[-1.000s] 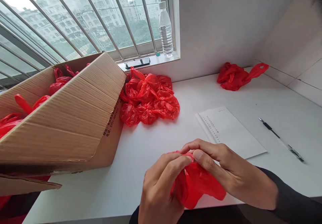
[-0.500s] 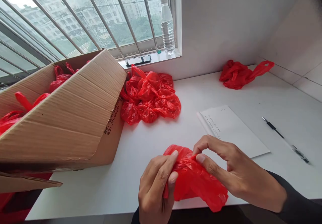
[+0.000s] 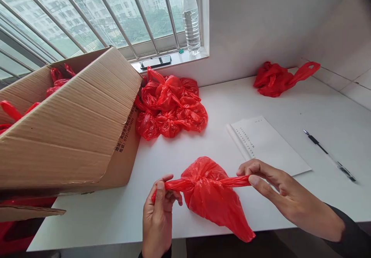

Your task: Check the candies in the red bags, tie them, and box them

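A red plastic bag (image 3: 213,202) rests at the front edge of the white table, gathered into a knot or twist at its top. My left hand (image 3: 159,211) pinches one twisted handle end, drawn out to the left. The other end is pinched between thumb and fingers of my right hand (image 3: 269,196) and stretched to the right. The two ends form a nearly straight line across the bag. One corner of the bag hangs over the table edge. Whatever lies inside the bag is hidden.
Several tied red bags (image 3: 171,107) are heaped beside a cardboard box (image 3: 72,130) holding more red bags. A loose red bag (image 3: 272,80) lies at the back right. A notepad (image 3: 269,146) and a pen (image 3: 327,155) are at right. A phone (image 3: 155,62) and water bottle (image 3: 191,22) occupy the windowsill.
My hands have moved apart, pulling the bag's two ends outward from its gathered top. The view has also shifted slightly.
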`<state>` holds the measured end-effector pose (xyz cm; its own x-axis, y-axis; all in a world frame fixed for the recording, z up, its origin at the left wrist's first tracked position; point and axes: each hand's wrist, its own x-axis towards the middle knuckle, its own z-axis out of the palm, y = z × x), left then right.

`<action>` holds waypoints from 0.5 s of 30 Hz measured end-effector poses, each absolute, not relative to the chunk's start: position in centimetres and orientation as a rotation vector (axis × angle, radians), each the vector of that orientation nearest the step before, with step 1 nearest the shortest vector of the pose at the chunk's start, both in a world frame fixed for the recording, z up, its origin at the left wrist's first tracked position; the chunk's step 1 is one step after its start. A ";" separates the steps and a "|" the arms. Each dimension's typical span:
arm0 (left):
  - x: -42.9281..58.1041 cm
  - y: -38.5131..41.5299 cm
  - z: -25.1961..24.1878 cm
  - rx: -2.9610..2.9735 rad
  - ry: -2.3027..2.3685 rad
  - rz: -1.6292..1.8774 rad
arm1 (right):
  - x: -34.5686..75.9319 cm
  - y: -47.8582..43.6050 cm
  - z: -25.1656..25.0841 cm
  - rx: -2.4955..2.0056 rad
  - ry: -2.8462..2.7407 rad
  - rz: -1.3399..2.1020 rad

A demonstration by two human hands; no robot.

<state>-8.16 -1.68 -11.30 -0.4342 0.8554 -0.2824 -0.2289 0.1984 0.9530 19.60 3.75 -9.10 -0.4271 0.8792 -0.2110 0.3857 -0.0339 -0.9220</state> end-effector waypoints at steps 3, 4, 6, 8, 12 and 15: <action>-6.5 -1.4 -11.1 0.476 1.318 1.366 | 18.6 3.8 -8.8 -1.232 -1.777 1.525; -6.1 -1.3 -11.0 0.473 1.291 1.334 | 18.3 3.7 -8.8 -1.220 -1.775 1.539; -5.5 -1.3 -11.0 0.482 1.277 1.265 | 18.0 3.6 -8.8 -1.201 -1.749 1.559; -5.4 -1.2 -10.9 0.490 1.290 1.239 | 17.7 3.4 -9.0 -1.170 -1.682 1.588; -5.9 -0.5 -9.6 0.457 1.267 1.289 | 17.0 3.1 -9.3 -1.036 -1.453 1.662; -6.4 0.5 -8.0 0.457 1.237 1.339 | 16.4 3.3 -9.4 -0.892 -1.302 1.700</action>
<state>-6.36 0.48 -7.96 -0.2262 0.8876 -0.4013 -0.4700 0.2614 0.8431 16.43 3.30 -9.45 -0.4322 0.8996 -0.0627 -0.1743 -0.1516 -0.9730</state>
